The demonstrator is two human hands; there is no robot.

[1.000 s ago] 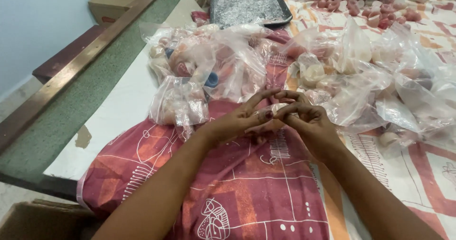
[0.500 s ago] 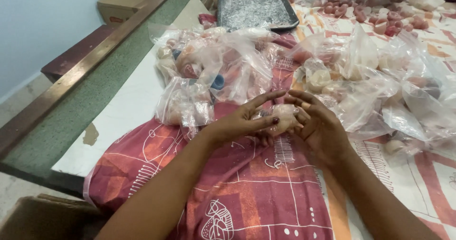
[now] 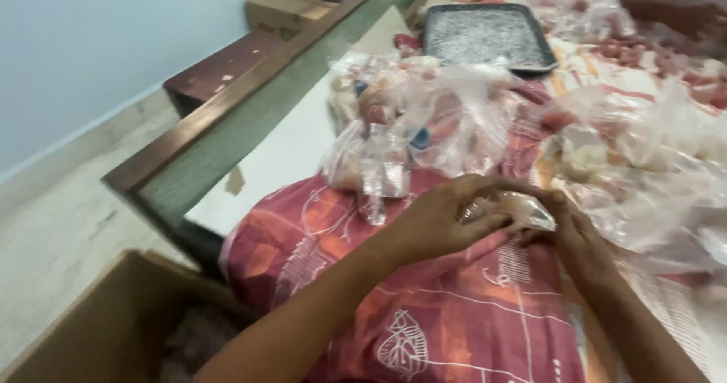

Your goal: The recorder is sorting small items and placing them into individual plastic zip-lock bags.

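**Q:** Small clear packet (image 3: 522, 207) — where does it sit, and who holds it?

**A:** Head view: it lies between both hands, just above the red patterned cloth (image 3: 424, 307) on the counter (image 3: 280, 163). Left hand (image 3: 435, 220) wraps over its near end, fingers curled and pinching the plastic; right hand (image 3: 575, 235) grips its far end, fingers pressed on the film.

**Q:** How far along does the work appear?

**A:** Judging by the heap of filled clear bags (image 3: 424, 121) beyond the hands, many packets look finished. This one is in hand, unreleased. A dark tray (image 3: 485, 36) and a cardboard box (image 3: 98, 330) stand apart. Another person's hand (image 3: 700, 19) works at the far end.
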